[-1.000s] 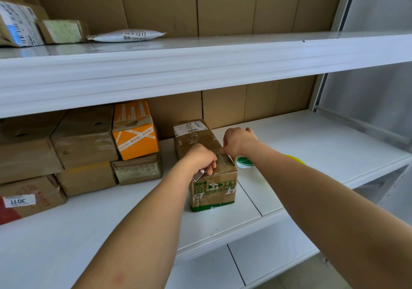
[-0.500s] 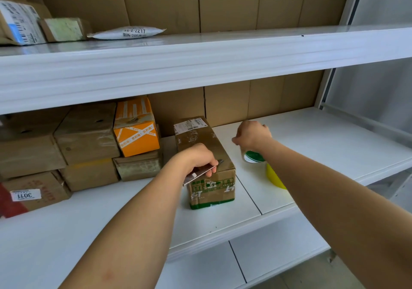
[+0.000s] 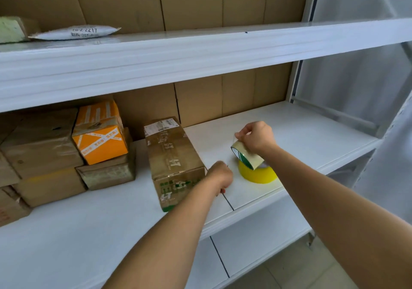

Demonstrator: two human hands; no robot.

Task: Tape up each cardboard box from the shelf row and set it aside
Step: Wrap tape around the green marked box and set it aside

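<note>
A brown cardboard box [image 3: 174, 155] with a white label and green print lies lengthwise on the middle shelf [image 3: 301, 132]. My left hand [image 3: 220, 177] is a curled fist just right of the box's front corner, down near the shelf. It grips a small cutter, of which only a tip shows under the fist. My right hand [image 3: 256, 136] pinches a clear tape roll [image 3: 246, 157] with a green core. It holds the roll tilted, just above a yellow tape roll [image 3: 258, 175] that lies flat on the shelf.
Several stacked brown boxes [image 3: 42, 141] and an orange box [image 3: 100, 137] fill the shelf's left side. On the upper shelf [image 3: 200, 50] lie a white mailer bag [image 3: 75, 32] and a greenish parcel [image 3: 11, 30]. A lower shelf board [image 3: 256, 244] shows below.
Both hands have left the box top. My right hand moved right with the clear tape roll to above the yellow roll. My left hand dropped beside the box's right front corner.
</note>
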